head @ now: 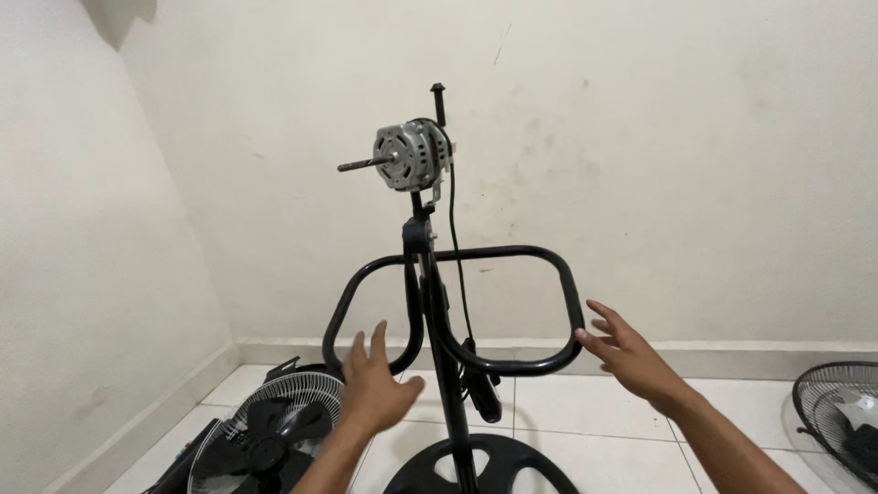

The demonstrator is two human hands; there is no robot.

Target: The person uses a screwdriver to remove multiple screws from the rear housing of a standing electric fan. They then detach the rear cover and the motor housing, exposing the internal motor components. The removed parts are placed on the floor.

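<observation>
A black fan stand (444, 366) rises from a round black base (485, 467) on the tiled floor. At its top sits a bare grey motor (409, 155) with its shaft pointing left. A black tubular loop frame (512, 256) is fixed across the pole. My left hand (377, 386) is open, just below the frame's left curve, not touching it. My right hand (631, 352) is open, fingers spread, with its fingertips right at the frame's right bend; no grip shows. A black cable (457, 274) hangs down the pole.
A small fan with a wire grille (265, 430) lies on the floor at lower left. Another black fan grille (837, 412) lies at the right edge. White walls meet in a corner behind the stand.
</observation>
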